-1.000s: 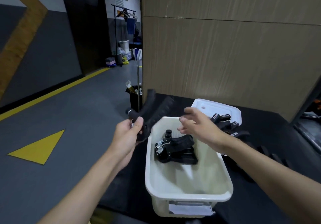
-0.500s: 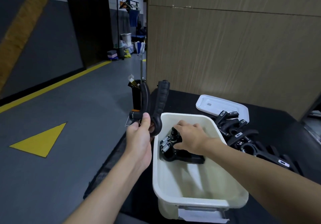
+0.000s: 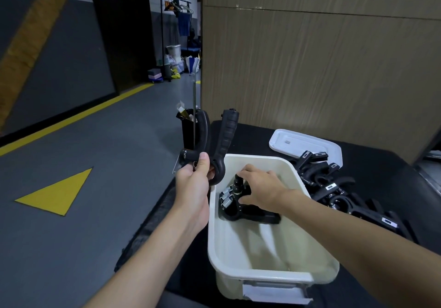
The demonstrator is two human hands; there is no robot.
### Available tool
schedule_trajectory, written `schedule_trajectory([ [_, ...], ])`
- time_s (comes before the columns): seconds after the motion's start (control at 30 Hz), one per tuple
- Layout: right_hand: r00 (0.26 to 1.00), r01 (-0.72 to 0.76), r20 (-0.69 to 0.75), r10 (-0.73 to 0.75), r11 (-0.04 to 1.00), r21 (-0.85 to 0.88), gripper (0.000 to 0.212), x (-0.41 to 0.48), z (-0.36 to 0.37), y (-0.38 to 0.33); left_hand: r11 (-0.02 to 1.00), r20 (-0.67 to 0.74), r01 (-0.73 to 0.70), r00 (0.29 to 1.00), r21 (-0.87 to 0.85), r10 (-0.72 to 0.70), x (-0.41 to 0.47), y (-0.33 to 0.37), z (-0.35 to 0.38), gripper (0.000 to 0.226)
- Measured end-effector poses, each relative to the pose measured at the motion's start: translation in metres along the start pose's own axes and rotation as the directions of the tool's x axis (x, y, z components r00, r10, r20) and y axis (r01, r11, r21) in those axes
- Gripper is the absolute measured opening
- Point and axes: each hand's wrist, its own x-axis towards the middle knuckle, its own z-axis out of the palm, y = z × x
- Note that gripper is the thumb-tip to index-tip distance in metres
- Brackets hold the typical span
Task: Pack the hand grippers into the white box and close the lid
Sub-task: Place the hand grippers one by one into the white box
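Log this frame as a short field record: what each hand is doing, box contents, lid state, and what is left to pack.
left hand: holds one hand gripper upright, beside the box's far-left corner
right hand: inside the white box, resting on the packed grippers
box contents: a few black grippers at the far end; near end bare
lid: off, lying on the black table behind the box
unpacked grippers: pile to the right of the box
task state: packing under way, lid not closed
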Motion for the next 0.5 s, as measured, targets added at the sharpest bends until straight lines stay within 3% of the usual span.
schedule_trajectory([
  [0.23, 1.0, -0.018, -0.019, 0.018, 1.0, -0.025, 0.064, -0.007, -0.007, 0.007, 0.994, 0.044, -0.053, 0.998, 0.095, 0.049, 0.004, -0.005, -0.001, 0.033],
  [0.3, 0.979, -0.063, -0.176, 0.103, 0.974, 0.217, 0.048, -0.011, -0.022, 0.012, 0.984, 0.093, -0.094, 0.992, 0.153, 0.081, 0.003, -0.006, 0.0, 0.025],
  [0.4, 0.884, -0.075, -0.346, 0.313, 0.827, 0.557, 0.031, -0.024, -0.054, 0.021, 0.926, 0.156, -0.214, 0.973, 0.309, 0.173, 0.002, -0.005, 0.003, 0.015],
  [0.5, 0.805, -0.033, -0.422, 0.418, 0.741, 0.67, 0.035, -0.046, -0.082, 0.027, 0.817, 0.255, -0.315, 0.943, 0.484, 0.213, 0.004, -0.007, 0.003, 0.015],
])
